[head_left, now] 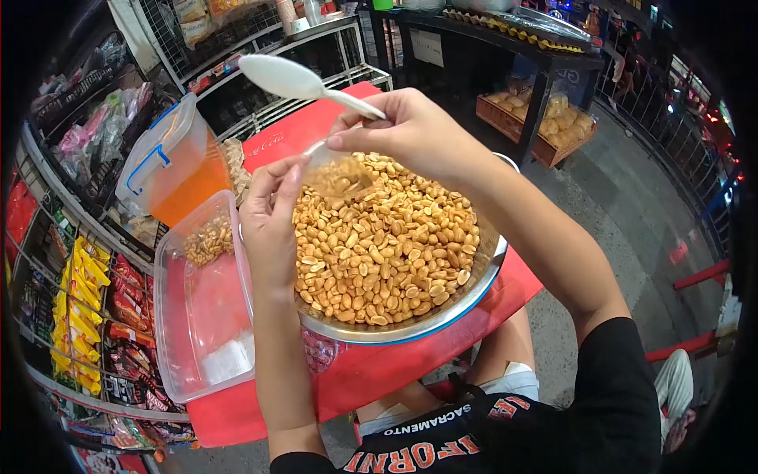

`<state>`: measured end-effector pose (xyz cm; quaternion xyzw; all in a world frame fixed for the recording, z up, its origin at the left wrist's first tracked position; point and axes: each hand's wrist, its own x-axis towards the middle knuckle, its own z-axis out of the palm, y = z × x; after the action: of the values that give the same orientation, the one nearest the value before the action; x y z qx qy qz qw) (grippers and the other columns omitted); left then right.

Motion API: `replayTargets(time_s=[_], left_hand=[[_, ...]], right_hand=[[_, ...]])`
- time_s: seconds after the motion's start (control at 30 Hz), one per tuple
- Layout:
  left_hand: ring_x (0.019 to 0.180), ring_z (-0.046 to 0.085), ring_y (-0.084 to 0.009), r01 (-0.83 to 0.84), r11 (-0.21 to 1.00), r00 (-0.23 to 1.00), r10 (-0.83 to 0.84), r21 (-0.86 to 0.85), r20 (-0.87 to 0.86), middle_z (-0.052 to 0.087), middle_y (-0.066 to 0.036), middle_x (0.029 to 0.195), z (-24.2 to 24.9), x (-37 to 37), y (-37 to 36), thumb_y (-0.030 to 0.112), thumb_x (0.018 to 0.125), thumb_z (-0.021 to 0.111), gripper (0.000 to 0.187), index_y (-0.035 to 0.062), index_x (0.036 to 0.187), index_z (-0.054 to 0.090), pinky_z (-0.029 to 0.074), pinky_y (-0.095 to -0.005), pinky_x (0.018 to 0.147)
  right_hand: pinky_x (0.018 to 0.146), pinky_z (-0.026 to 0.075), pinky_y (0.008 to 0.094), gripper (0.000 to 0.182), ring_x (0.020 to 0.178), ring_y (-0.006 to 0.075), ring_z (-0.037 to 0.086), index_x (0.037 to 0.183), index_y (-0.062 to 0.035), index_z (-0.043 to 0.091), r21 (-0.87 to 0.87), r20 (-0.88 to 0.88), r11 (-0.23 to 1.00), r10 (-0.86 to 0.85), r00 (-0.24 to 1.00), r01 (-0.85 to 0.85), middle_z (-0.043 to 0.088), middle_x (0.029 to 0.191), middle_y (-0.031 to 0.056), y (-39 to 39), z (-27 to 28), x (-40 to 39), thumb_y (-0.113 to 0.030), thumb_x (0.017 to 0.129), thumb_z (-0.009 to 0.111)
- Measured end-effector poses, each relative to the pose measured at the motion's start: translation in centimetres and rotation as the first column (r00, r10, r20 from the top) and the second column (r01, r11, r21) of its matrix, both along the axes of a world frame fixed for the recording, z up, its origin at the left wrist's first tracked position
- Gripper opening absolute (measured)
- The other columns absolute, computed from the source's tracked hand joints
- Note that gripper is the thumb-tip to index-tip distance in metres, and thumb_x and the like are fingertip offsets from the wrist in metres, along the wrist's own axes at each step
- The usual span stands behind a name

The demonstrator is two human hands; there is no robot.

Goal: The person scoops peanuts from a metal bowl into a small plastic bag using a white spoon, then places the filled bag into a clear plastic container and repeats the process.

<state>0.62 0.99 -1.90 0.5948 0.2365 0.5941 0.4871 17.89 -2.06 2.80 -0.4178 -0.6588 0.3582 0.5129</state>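
A wide metal basin [499,261] heaped with roasted peanuts [379,253] sits in front of me. Over its far left part hangs a small clear plastic bag [335,175], with what look like peanuts seen in or through it. My left hand [272,193] pinches the bag's left edge between thumb and fingers. Higher up, my right hand [407,130] grips a white plastic spoon [280,77] by its handle, bowl pointing left and away from the peanuts. Its thumb and fingertips also seem to touch the bag's top edge.
Left of the basin, a clear plastic tub [170,332] holds packed peanuts [209,241] on the red table [229,415]. Behind it stands a lidded container [178,170] of orange liquid. Snack packets [79,308] hang at the left; bread [557,122] lies in a case at right.
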Motion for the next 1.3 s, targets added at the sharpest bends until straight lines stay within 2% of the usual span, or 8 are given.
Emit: replayTargets(time_s=[0.37,0.53,0.63,0.67,0.77,1.0,1.07,1.3], left_hand=[[0.085,0.052,-0.0121,-0.142,0.964,0.952,0.195,0.226,-0.235,0.058,-0.005,0.081,-0.4,-0.2,0.2,0.008,0.072,0.066,0.012,0.0021,0.083,0.066,0.039,-0.0241,0.076],[0.092,0.049,-0.0145,-0.197,0.949,0.941,0.254,0.246,-0.225,0.058,-0.005,0.083,-0.8,-0.3,0.7,0.01,0.071,0.068,0.012,0.0042,0.081,0.066,0.038,-0.0272,0.081],[0.094,0.048,-0.0158,-0.216,0.928,0.918,0.299,0.305,-0.261,0.058,-0.005,0.083,-0.8,-0.3,0.6,0.011,0.07,0.068,0.012,0.0046,0.08,0.066,0.037,-0.0279,0.083],[0.094,0.049,-0.0162,-0.216,0.926,0.912,0.305,0.31,-0.274,0.058,-0.005,0.084,-0.7,-0.2,0.5,0.011,0.07,0.068,0.011,0.0046,0.079,0.066,0.037,-0.0279,0.083],[0.094,0.048,-0.0162,-0.231,0.912,0.895,0.335,0.338,-0.293,0.059,-0.005,0.083,-0.7,-0.2,0.5,0.01,0.071,0.067,0.01,0.0044,0.078,0.066,0.037,-0.0275,0.083],[0.086,0.051,-0.0134,-0.195,0.938,0.919,0.277,0.287,-0.28,0.059,-0.004,0.08,-0.7,0.0,0.4,0.009,0.072,0.066,0.008,0.0037,0.078,0.065,0.039,-0.0254,0.079],[0.083,0.051,-0.0121,-0.212,0.927,0.908,0.304,0.308,-0.288,0.058,-0.004,0.078,-0.6,0.0,0.4,0.009,0.073,0.065,0.008,0.0031,0.079,0.064,0.039,-0.025,0.078],[0.081,0.051,-0.0111,-0.219,0.919,0.9,0.32,0.327,-0.297,0.058,-0.003,0.077,-0.6,-0.1,0.5,0.008,0.073,0.064,0.008,0.0024,0.078,0.063,0.04,-0.0241,0.075]], right_hand=[[0.057,0.04,0.0205,0.016,0.062,0.0053,0.05,0.081,0.0006,0.065,0.069,-0.043,0.997,0.035,0.998,-0.032,0.058,0.066,0.0008,0.3,-1.7,1.7,-0.013,0.072,0.066],[0.063,0.044,0.0252,0.039,0.069,0.0099,0.054,0.094,-0.0008,0.062,0.038,0.125,0.992,-0.123,0.985,0.119,0.06,0.074,0.0075,0.1,-1.9,4.2,-0.037,0.077,0.061],[0.063,0.046,0.0359,0.04,0.074,0.0244,0.059,0.092,-0.0094,0.064,0.336,0.585,0.823,-0.563,0.584,0.457,0.063,0.082,0.012,0.6,-2.5,7.1,-0.045,0.078,0.054],[0.064,0.046,0.0369,0.035,0.074,0.0266,0.059,0.089,-0.0107,0.065,0.431,0.72,0.76,-0.615,0.322,0.487,0.063,0.082,0.0111,0.3,-2.2,7.8,-0.042,0.078,0.056],[0.062,0.046,0.0353,0.023,0.073,0.0243,0.056,0.08,-0.012,0.067,0.57,0.763,0.745,-0.636,0.113,0.346,0.062,0.079,0.0063,0.6,-3.5,9.5,-0.033,0.073,0.06],[0.065,0.044,0.0337,0.016,0.078,0.0225,0.05,0.074,-0.0131,0.067,0.589,0.786,0.78,-0.614,0.075,0.21,0.058,0.076,0.0009,1.7,-5.1,8.9,-0.027,0.067,0.064],[0.066,0.042,0.0336,0.014,0.076,0.022,0.045,0.074,-0.0135,0.066,0.566,0.815,0.824,-0.557,0.159,-0.009,0.053,0.07,0.0023,1.6,-5.7,8.8,-0.025,0.067,0.065],[0.074,0.042,0.0346,0.021,0.084,0.0236,0.051,0.075,-0.0112,0.066,0.308,0.906,0.949,-0.272,0.324,-0.065,0.059,0.074,0.0037,-0.8,-5.2,7.7,-0.03,0.068,0.064]])
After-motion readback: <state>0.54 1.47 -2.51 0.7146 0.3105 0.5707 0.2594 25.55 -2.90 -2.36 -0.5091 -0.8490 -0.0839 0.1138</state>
